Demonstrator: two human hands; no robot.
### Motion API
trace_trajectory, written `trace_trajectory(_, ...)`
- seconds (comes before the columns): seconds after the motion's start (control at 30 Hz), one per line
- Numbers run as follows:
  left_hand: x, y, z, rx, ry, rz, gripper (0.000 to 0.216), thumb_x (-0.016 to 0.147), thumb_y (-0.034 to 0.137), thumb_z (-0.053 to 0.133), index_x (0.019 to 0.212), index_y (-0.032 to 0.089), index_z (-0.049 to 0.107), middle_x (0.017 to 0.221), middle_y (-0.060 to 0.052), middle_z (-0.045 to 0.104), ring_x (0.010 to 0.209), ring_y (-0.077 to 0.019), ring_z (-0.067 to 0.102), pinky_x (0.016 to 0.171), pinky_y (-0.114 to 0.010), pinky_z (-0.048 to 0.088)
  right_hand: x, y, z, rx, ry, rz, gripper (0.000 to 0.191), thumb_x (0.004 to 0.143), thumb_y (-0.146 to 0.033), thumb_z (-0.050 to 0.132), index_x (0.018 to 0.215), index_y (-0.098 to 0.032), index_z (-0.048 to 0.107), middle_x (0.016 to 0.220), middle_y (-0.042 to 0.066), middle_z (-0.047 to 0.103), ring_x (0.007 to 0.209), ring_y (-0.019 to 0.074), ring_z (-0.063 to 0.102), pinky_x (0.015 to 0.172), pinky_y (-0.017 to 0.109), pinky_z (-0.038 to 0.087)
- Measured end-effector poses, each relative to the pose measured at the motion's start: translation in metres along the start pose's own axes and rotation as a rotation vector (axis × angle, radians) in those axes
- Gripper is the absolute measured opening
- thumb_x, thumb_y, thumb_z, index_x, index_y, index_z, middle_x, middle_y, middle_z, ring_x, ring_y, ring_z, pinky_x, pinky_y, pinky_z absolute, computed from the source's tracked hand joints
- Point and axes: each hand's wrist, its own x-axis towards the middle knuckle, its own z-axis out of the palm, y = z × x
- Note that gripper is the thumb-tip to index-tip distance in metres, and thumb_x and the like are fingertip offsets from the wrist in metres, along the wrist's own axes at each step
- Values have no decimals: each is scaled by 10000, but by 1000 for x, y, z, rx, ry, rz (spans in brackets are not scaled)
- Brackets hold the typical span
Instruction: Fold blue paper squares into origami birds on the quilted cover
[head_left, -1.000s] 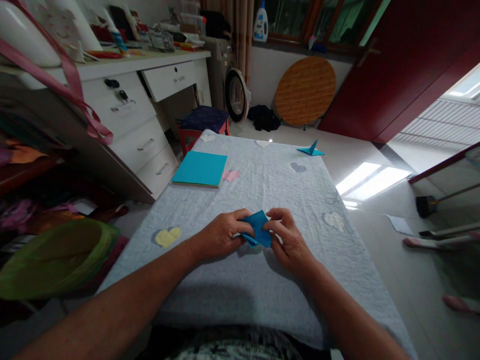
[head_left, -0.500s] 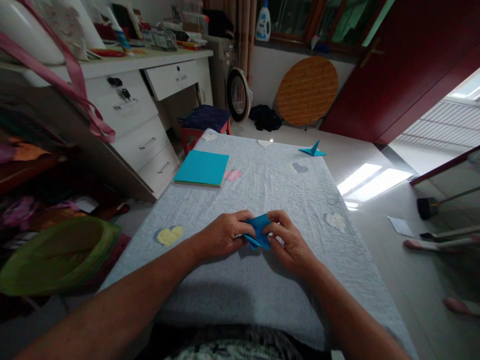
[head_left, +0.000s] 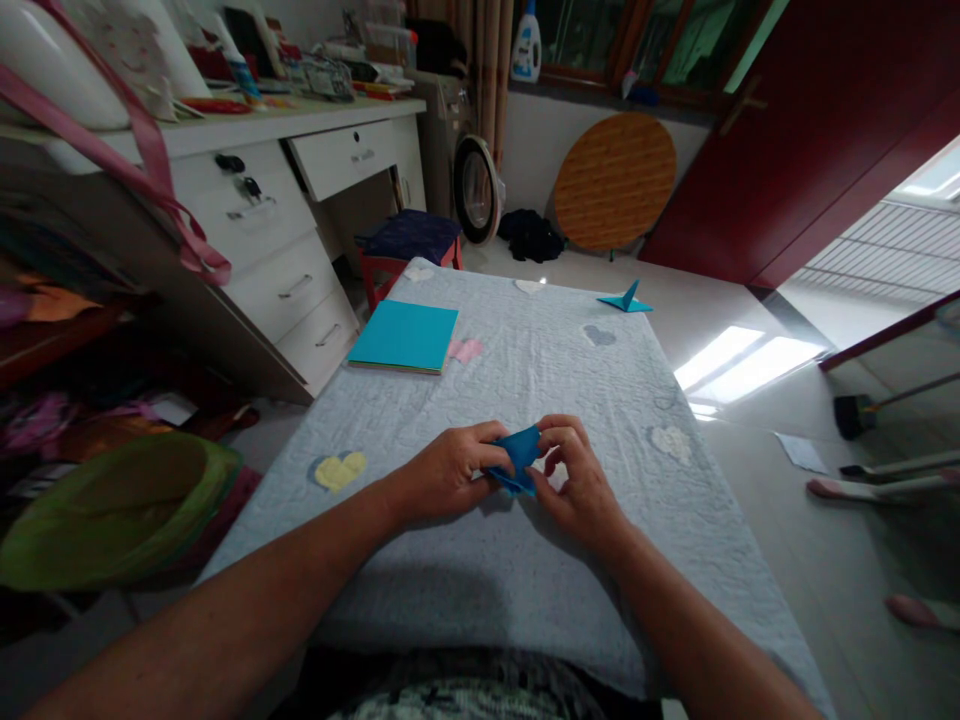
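A small piece of folded blue paper [head_left: 517, 455] is held between my two hands, just above the cloth-covered table [head_left: 420, 590]. My left hand [head_left: 454, 470] pinches its left side, thumb on the near face. At its right edge, my right hand [head_left: 574, 480] grips it with curled fingers above and the thumb lower down. The fingers hide part of the folds. A stack of square coloured paper [head_left: 405, 337], blue on top, lies at the table's far left. Near the far right corner sits a folded blue paper piece [head_left: 627, 298] with one point standing up.
Left of the table stand a white desk with drawers [head_left: 277, 250] and a green-lined basket [head_left: 120, 510]. A stool [head_left: 411, 240] with a dark cushion is beyond the far left corner. Behind are a washing machine [head_left: 474, 190] with its door open and a round wooden tabletop [head_left: 615, 180].
My right hand's index finger has lifted off the paper's face, and the thumb has shifted slightly. The paper is tilted a little differently. My left hand has hardly moved.
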Motion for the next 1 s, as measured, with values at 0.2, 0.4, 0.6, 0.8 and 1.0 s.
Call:
trace_trajectory(0.2, 5, 0, 0, -126, 110, -81, 96, 882, 207, 642, 837, 180, 723, 827, -14, 584, 783, -140, 579, 733, -264, 455, -3, -4, 0, -56, 60, -71, 252, 828, -32, 497, 956, -239, 561, 1105, 68, 471, 1003, 203, 543, 826, 363, 518)
trace_trajectory(0.4, 5, -7, 2, -383, 121, -163, 90, 854, 236, 692, 837, 151, 717, 853, -19, 584, 801, -139, 562, 748, -268, 454, -5, -6, -1, 12, 4, -75, 355, 884, -112, 531, 1192, -273, 606, 1200, 88, 448, 981, 202, 554, 811, 375, 521)
trace_trajectory(0.6, 5, -9, 4, -549, 113, -244, 166, 820, 289, 726, 850, 128, 705, 861, -33, 579, 768, -129, 552, 672, -242, 465, -2, -4, -1, 3, -27, -39, 237, 942, -237, 538, 1150, -256, 650, 1211, 94, 454, 954, 194, 554, 800, 376, 534)
trace_trajectory(0.8, 6, -3, 0, -490, 166, -202, 144, 807, 287, 745, 883, 166, 726, 1041, -61, 594, 873, -153, 578, 755, -279, 509, -2, -4, -2, -23, -35, -22, 201, 947, -272, 536, 1092, -222, 666, 1190, 101, 468, 950, 200, 546, 797, 372, 527)
trace_trajectory(1.0, 4, -4, -3, -350, 165, -190, 101, 808, 250, 742, 803, 155, 709, 1239, -89, 573, 1018, -192, 595, 882, -319, 499, -2, -6, -2, -16, -39, -15, 168, 934, -276, 560, 1040, -216, 676, 1196, 106, 466, 1004, 221, 527, 830, 389, 517)
